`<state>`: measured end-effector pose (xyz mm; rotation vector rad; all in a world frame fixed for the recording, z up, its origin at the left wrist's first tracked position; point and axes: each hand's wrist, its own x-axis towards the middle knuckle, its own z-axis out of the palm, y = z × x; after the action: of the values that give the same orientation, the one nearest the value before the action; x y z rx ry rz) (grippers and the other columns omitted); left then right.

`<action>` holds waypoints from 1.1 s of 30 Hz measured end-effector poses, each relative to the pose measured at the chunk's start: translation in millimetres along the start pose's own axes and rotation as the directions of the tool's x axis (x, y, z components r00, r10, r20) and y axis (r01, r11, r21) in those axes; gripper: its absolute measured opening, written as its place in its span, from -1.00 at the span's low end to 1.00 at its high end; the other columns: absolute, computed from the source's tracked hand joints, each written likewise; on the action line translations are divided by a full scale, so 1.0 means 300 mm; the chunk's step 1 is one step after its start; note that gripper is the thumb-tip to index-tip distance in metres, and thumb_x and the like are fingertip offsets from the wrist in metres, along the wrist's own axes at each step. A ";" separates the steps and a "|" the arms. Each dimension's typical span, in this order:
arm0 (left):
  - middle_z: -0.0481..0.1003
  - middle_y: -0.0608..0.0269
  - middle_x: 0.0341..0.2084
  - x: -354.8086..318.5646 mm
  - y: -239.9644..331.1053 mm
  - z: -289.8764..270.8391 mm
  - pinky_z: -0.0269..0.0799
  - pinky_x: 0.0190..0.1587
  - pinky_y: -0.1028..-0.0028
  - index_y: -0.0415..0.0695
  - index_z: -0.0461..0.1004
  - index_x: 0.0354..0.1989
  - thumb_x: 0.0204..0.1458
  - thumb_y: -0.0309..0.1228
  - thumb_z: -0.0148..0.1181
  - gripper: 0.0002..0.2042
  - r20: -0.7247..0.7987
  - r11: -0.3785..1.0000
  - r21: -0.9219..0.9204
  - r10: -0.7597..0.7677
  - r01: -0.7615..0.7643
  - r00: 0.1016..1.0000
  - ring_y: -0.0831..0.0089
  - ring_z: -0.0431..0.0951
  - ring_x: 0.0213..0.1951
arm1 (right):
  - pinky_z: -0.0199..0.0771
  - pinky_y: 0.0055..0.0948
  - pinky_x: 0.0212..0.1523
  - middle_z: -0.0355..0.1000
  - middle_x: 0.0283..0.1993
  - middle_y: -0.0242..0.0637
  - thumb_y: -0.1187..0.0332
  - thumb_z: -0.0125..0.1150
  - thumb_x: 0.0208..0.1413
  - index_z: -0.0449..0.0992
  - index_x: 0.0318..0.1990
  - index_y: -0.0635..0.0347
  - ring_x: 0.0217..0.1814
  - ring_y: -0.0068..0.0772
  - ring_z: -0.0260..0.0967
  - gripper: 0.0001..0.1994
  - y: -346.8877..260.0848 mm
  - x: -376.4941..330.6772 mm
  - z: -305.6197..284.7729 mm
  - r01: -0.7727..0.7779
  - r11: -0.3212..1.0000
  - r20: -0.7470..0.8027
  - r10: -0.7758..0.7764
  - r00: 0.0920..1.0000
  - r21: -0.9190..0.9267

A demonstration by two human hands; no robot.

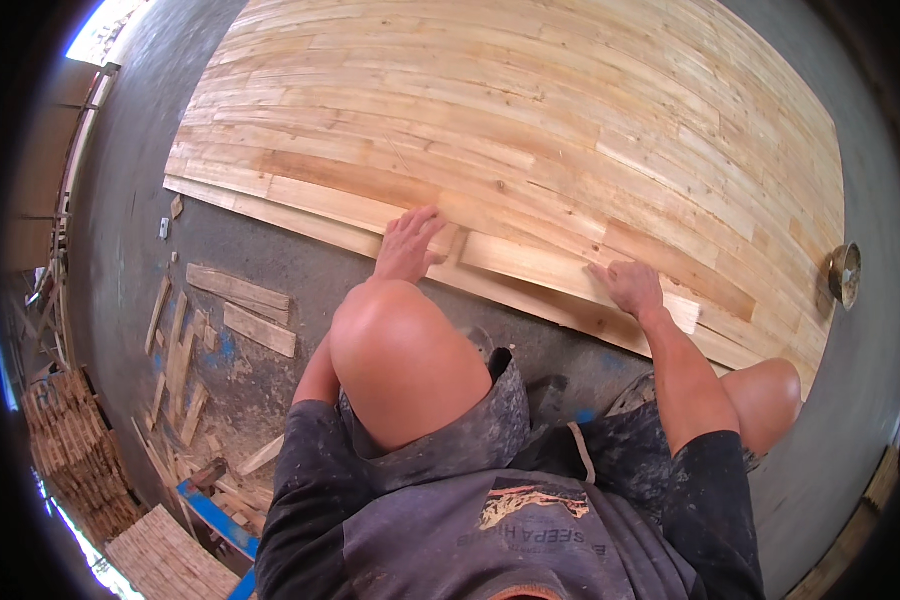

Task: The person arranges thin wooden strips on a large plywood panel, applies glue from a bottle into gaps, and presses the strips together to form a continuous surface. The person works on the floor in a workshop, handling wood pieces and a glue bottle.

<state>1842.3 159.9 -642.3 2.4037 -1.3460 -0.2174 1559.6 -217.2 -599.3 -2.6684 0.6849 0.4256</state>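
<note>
A wide panel of pale wooden strips [450, 110] lies in front of me. Along its near edge, my left hand [408, 245] rests with its fingers stretched over the edge strip [320, 205], beside the end of a short plank. That short wooden plank [530, 264] sits slightly raised and tilted on the near border. My right hand [631, 287] has its fingers curled on the plank towards its right end, with the thumb side hidden from me. Beneath it, a longer board [530, 300] forms the panel's outermost row.
Loose offcuts [240, 290] lie on the dusty floor at the left. Stacked wood pieces [75, 430] and a blue metal bar [215, 520] stand at the lower left. A round metal bowl [845, 276] is by the panel's right edge. My bent knees come close to the near edge.
</note>
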 end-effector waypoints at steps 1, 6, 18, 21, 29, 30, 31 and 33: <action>0.38 0.31 0.44 0.000 0.002 0.001 0.29 0.41 0.04 0.10 0.49 0.39 -0.11 -0.37 0.64 -0.23 -0.006 1.000 0.009 -0.001 0.001 1.000 0.15 0.35 0.50 | 0.60 0.11 -0.18 0.65 -0.37 0.07 -0.34 0.13 0.44 0.69 -0.49 0.19 -0.27 0.22 0.62 -0.26 -0.003 0.001 0.013 0.026 1.000 -0.042 -0.026 0.999 0.005; 0.39 0.36 0.45 0.003 0.008 -0.007 0.29 0.43 0.05 0.12 0.51 0.37 -0.12 -0.35 0.65 -0.24 0.007 0.999 -0.017 -0.032 0.032 0.999 0.19 0.35 0.51 | 0.61 0.09 -0.23 0.62 -0.45 0.05 -0.34 0.16 0.43 0.67 -0.51 0.18 -0.33 0.19 0.62 -0.26 -0.032 0.010 0.060 0.112 0.994 -0.145 -0.110 0.983 0.006; 0.38 0.28 0.45 0.025 0.017 -0.019 0.24 0.47 0.04 0.06 0.50 0.37 -0.13 -0.31 0.66 -0.22 0.073 0.999 -0.007 -0.052 0.053 0.996 0.12 0.31 0.51 | 0.62 0.07 -0.29 0.63 -0.48 -0.01 -0.34 0.25 0.37 0.69 -0.53 0.14 -0.37 0.20 0.63 -0.30 -0.064 -0.029 0.146 0.005 1.000 -0.179 -0.001 0.984 0.021; 0.38 0.26 0.42 0.040 0.019 -0.032 0.23 0.46 0.04 0.04 0.50 0.34 -0.15 -0.32 0.67 -0.23 0.094 0.999 -0.009 -0.039 0.040 0.995 0.09 0.32 0.50 | 0.63 0.06 -0.29 0.63 -0.48 -0.01 -0.35 0.24 0.37 0.69 -0.54 0.13 -0.37 0.19 0.63 -0.29 -0.059 -0.036 0.161 0.022 1.000 -0.165 -0.019 0.986 0.012; 0.43 0.20 0.31 0.068 0.007 -0.055 0.18 0.47 0.04 -0.02 0.48 0.30 -0.15 -0.36 0.66 -0.26 0.097 0.998 -0.002 0.058 -0.058 0.994 0.08 0.35 0.44 | 0.60 0.06 -0.33 0.61 -0.50 -0.03 -0.37 0.26 0.35 0.68 -0.55 0.13 -0.42 0.17 0.61 -0.28 -0.073 -0.055 0.139 0.016 0.996 -0.203 0.002 0.979 0.087; 0.44 0.19 0.30 0.070 0.004 -0.054 0.18 0.47 0.04 -0.03 0.48 0.30 -0.15 -0.36 0.66 -0.26 0.114 0.998 -0.001 0.060 -0.060 0.992 0.07 0.35 0.43 | 0.59 0.06 -0.33 0.61 -0.51 -0.03 -0.37 0.26 0.35 0.68 -0.55 0.14 -0.43 0.17 0.60 -0.28 -0.078 -0.056 0.135 -0.009 0.996 -0.186 0.025 0.982 0.085; 0.45 0.19 0.29 0.072 0.004 -0.052 0.18 0.47 0.03 -0.03 0.48 0.30 -0.15 -0.36 0.66 -0.26 0.096 0.998 -0.006 0.064 -0.064 0.993 0.06 0.35 0.43 | 0.58 0.05 -0.34 0.60 -0.52 -0.03 -0.37 0.26 0.35 0.67 -0.56 0.14 -0.44 0.17 0.60 -0.28 -0.080 -0.057 0.131 0.013 0.996 -0.204 0.005 0.979 0.087; 0.46 0.19 0.28 0.072 0.002 -0.046 0.18 0.47 0.02 -0.04 0.48 0.29 -0.15 -0.36 0.66 -0.27 0.106 0.998 -0.042 0.056 -0.052 0.993 0.05 0.36 0.42 | 0.57 0.04 -0.36 0.59 -0.53 -0.03 -0.36 0.26 0.35 0.66 -0.57 0.15 -0.45 0.16 0.58 -0.28 -0.082 -0.056 0.126 -0.018 0.996 -0.156 0.032 0.987 0.088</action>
<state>1857.6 144.6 -628.3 2.3494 -1.4375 -0.3590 1550.6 -175.0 -620.5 -2.6337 0.7651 0.1875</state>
